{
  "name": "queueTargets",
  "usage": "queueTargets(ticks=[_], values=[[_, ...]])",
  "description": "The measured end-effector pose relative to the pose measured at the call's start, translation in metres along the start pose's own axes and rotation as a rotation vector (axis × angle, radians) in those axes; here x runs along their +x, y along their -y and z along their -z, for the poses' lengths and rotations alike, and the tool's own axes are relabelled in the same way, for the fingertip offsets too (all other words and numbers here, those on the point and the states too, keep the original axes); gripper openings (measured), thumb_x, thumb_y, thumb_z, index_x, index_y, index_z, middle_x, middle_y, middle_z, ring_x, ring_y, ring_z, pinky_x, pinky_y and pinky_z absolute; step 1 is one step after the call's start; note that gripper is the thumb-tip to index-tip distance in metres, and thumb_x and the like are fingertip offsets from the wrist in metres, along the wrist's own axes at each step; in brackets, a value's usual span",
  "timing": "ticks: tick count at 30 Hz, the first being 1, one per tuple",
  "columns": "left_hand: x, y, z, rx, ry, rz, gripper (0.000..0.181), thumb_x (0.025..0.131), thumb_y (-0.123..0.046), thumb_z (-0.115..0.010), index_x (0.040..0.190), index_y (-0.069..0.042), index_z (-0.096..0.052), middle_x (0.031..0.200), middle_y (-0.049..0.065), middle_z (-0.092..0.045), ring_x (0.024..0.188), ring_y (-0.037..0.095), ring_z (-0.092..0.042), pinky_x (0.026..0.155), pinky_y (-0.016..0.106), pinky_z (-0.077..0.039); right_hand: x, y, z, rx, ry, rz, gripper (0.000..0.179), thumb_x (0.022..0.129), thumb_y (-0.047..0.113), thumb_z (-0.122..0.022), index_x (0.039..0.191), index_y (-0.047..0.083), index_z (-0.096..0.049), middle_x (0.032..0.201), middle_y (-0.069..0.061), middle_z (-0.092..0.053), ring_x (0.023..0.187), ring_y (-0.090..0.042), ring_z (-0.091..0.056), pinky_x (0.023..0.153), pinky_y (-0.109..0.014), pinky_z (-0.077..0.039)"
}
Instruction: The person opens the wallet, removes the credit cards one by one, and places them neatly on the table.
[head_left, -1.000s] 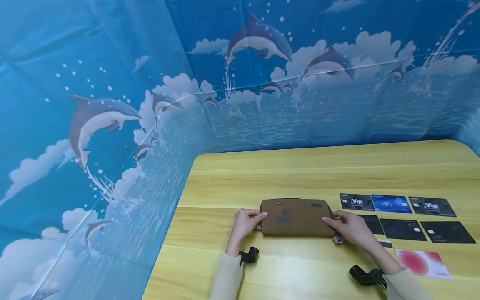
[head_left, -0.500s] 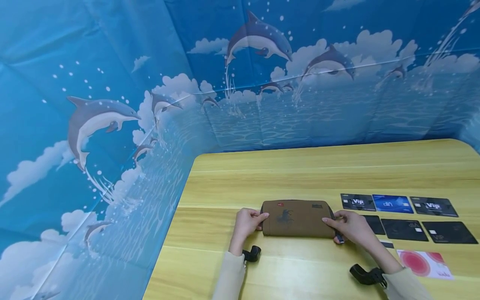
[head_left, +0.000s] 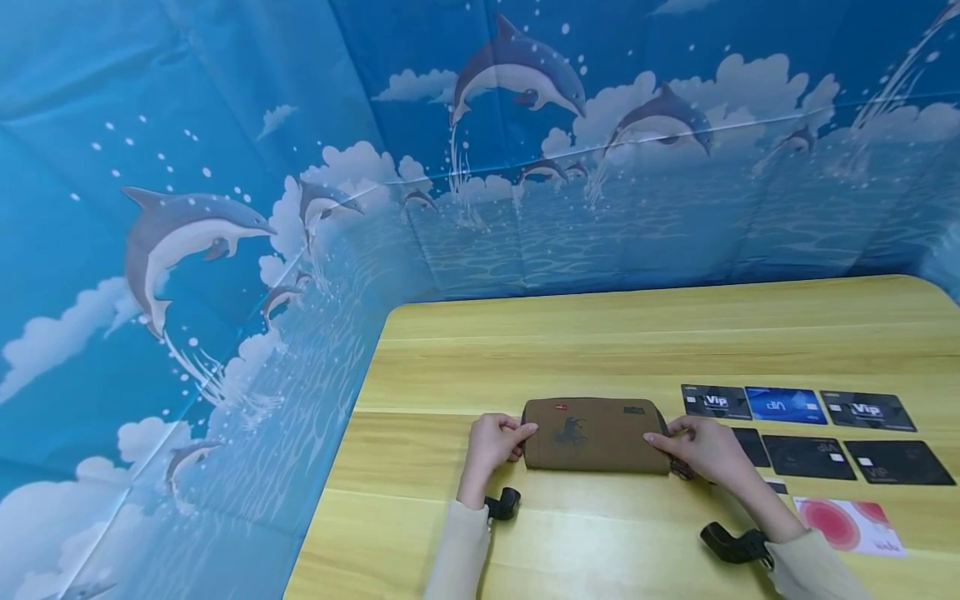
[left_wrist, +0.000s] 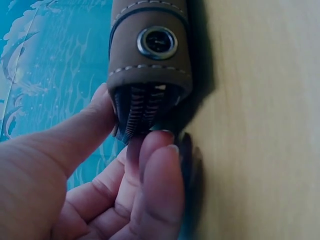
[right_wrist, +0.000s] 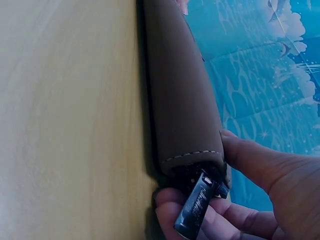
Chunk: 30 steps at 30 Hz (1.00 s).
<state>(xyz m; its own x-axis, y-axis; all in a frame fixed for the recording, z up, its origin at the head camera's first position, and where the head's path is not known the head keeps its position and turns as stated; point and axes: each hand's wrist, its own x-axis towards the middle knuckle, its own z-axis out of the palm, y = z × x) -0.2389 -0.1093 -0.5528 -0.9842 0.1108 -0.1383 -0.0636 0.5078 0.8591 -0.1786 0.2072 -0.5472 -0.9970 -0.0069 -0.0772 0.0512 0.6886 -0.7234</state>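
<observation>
A brown zip wallet (head_left: 600,442) with a dark horse-and-rider print and a small red tag lies on the wooden table. My left hand (head_left: 491,443) holds its left end, thumb on top and fingers at the end face. In the left wrist view, zip teeth (left_wrist: 142,110) and a metal-ringed eyelet (left_wrist: 157,42) show close to those fingers. The wallet's right end is in my right hand (head_left: 705,450), thumb on the upper face. A metal zip pull (right_wrist: 197,207) lies against the right fingers in the right wrist view. The zip looks closed at the left end.
Right of the wallet, several cards lie in rows: black Vip cards (head_left: 867,411), a blue card (head_left: 784,406), plain dark cards (head_left: 810,458) and a pink-and-white card (head_left: 851,525). The right forearm partly covers some. A dolphin-print sheet (head_left: 637,225) rises behind the table (head_left: 600,342).
Both hands keep their places on the wallet. At its right end, the zip pull that stuck out below the right fingers now shows less as those fingers shift slightly.
</observation>
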Motion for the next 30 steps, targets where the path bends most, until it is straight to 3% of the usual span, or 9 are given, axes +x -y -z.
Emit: queueTargets(ticks=[16, 25, 30], values=[[0.000, 0.001, 0.000, 0.153, -0.069, -0.104, 0.034, 0.080, -0.039, -0.075, 0.087, -0.006, -0.069, 0.055, -0.006, -0.059, 0.043, 0.008, -0.054, 0.041, 0.022, -0.038, -0.008, 0.006, -0.008, -0.073, -0.141, 0.041, 0.054, 0.084, 0.044, -0.070, 0.098, -0.007, -0.065, 0.061, 0.004, -0.055, 0.050, -0.014, -0.046, 0.045, -0.027, -0.037], [-0.001, -0.003, 0.002, 0.155, -0.053, -0.141, 0.034, 0.083, -0.035, -0.073, 0.095, -0.004, -0.065, 0.054, -0.005, -0.059, 0.042, 0.009, -0.051, 0.040, 0.023, -0.037, -0.007, 0.003, -0.003, -0.075, -0.117, 0.056, 0.053, 0.085, 0.044, -0.068, 0.099, -0.007, -0.065, 0.064, 0.003, -0.057, 0.051, -0.013, -0.046, 0.046, -0.027, -0.037], [0.000, -0.009, 0.011, 0.185, -0.105, -0.250, 0.023, 0.091, -0.027, -0.065, 0.091, -0.005, -0.068, 0.061, -0.004, -0.059, 0.044, 0.004, -0.047, 0.040, 0.022, -0.037, -0.004, 0.000, 0.011, -0.093, -0.149, 0.118, 0.043, 0.089, 0.037, -0.066, 0.100, -0.005, -0.067, 0.068, 0.000, -0.060, 0.054, -0.015, -0.050, 0.046, -0.028, -0.038]])
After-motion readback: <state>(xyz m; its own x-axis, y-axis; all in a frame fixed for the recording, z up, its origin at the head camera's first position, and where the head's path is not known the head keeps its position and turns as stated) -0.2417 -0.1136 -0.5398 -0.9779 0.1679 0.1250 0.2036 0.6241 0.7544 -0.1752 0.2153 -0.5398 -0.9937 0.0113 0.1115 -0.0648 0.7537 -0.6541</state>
